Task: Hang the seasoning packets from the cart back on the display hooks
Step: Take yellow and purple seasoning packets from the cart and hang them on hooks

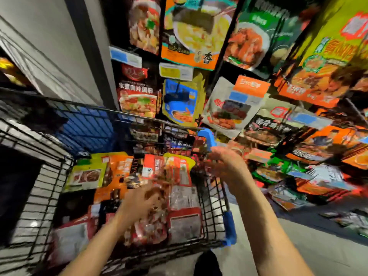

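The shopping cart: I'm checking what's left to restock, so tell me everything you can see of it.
The shopping cart is a black wire-mesh basket with blue plastic corner caps, standing close against the display of hanging packets. A blue panel shows along its far-left side. It holds a loose pile of seasoning packets, mostly red and orange, one yellow-green at far left. The left hand reaches into the pile; the right hand hovers at the right rim. Motion blur hides the grip.

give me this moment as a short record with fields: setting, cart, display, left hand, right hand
setting: shop aisle, picture blurred by motion
cart: black wire cart with blue corner guards, full of loose seasoning packets
display: hanging packets and price tags beyond the cart and to its right
left hand: low over the packets in the cart; grip too blurred to tell
right hand: raised over the cart's right rim, fingers look spread, nothing visibly held
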Demonstrator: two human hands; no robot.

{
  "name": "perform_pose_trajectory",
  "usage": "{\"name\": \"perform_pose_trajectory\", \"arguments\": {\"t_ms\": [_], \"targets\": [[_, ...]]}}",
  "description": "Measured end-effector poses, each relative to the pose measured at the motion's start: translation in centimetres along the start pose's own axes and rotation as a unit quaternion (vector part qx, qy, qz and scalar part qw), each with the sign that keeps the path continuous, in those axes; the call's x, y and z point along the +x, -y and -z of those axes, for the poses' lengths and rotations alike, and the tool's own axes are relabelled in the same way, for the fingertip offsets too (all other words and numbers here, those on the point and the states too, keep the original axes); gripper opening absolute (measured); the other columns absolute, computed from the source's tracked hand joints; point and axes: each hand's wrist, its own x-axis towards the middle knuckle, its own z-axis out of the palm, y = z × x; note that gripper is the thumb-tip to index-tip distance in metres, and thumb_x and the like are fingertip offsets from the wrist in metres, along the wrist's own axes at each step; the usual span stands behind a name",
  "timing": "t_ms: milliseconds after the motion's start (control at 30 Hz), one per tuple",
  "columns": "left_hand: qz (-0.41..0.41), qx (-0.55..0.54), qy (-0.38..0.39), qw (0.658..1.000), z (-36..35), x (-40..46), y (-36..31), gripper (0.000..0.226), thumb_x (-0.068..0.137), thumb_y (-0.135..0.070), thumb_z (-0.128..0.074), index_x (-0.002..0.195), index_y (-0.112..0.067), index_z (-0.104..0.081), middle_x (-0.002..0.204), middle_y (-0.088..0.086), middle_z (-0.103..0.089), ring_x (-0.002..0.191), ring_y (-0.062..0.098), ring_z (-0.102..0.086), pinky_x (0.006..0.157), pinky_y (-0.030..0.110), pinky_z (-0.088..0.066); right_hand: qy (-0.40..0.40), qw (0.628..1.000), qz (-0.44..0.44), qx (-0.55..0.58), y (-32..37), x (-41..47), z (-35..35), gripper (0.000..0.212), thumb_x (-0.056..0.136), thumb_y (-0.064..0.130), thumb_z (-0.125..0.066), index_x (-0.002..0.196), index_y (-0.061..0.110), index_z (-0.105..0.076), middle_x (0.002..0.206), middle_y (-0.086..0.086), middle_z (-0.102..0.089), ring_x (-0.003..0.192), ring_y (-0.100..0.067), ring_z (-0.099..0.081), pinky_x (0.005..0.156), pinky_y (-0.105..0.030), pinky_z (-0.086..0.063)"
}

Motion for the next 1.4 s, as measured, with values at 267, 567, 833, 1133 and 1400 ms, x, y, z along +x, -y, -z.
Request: {"name": "perform_pose_trajectory", "arguments": {"t_ms": [267, 567, 833, 1133, 1400], "targets": [[0.142, -0.015, 0.014, 0.99, 4.3, -4.9, 11.9, 0.026, 0.096, -0.021, -0.061, 0.121, -0.016, -0.066, 0.118, 0.002, -0.068, 0.109, 0.018, -0.062, 0.081, 0.02, -0.04, 0.069, 0.986, -0.147, -0.031, -9.7, -2.1, -12.9, 0.01, 0.096, 0.001, -0.056, 0.093, 0.009, -0.061, 0.073, -0.006, -0.06, 0.059, -0.017, -0.057, 0.051, -0.022, -0.048], [0.244, -0.135, 0.061, 0.958, 2.3, -2.6, 13.9, 0.014, 0.097, -0.03, -0.06, 0.111, -0.026, -0.063, 0.12, 0.004, -0.067, 0.11, 0.024, -0.063, 0.096, 0.037, -0.051, 0.1, 0.908, -0.147, -0.38, -18.6, 3.3, -14.8, 0.032, 0.089, 0.012, -0.069, 0.119, 0.008, -0.06, 0.101, -0.011, -0.065, 0.091, -0.022, -0.067, 0.072, -0.028, -0.05], [0.315, 0.008, -0.012, 0.949, 1.5, 2.4, 21.9, 0.054, 0.093, -0.032, -0.065, 0.142, -0.018, -0.047, 0.139, 0.014, -0.056, 0.125, 0.034, -0.054, 0.098, 0.039, -0.045, 0.139, 0.751, -0.036, -0.644, -25.3, 11.5, -14.4, 0.051, 0.088, 0.022, -0.066, 0.137, 0.014, -0.052, 0.148, -0.017, -0.037, 0.118, -0.043, -0.051, 0.095, -0.045, -0.046], [0.328, -0.068, -0.035, 0.942, -0.7, 2.5, 23.8, 0.069, 0.096, -0.025, -0.063, 0.155, -0.022, -0.027, 0.16, 0.007, -0.03, 0.142, 0.029, -0.035, 0.112, 0.039, -0.034, 0.163, 0.776, 0.061, -0.607, -24.9, 10.7, -15.9, 0.025, 0.096, 0.015, -0.053, 0.119, 0.017, -0.063, 0.114, -0.008, -0.065, 0.102, -0.034, -0.06, 0.077, -0.043, -0.049], [0.413, -0.367, -0.259, 0.792, 3.3, 2.9, 23.3, 0.071, 0.093, -0.037, -0.064, 0.153, -0.024, -0.028, 0.145, 0.008, -0.048, 0.132, 0.028, -0.048, 0.11, 0.046, -0.04, 0.056, 0.935, 0.025, -0.35, -19.4, 10.9, -17.5, 0.003, 0.096, 0.014, -0.06, 0.098, 0.015, -0.062, 0.086, 0.007, -0.061, 0.078, -0.012, -0.055, 0.07, -0.026, -0.038]]}}
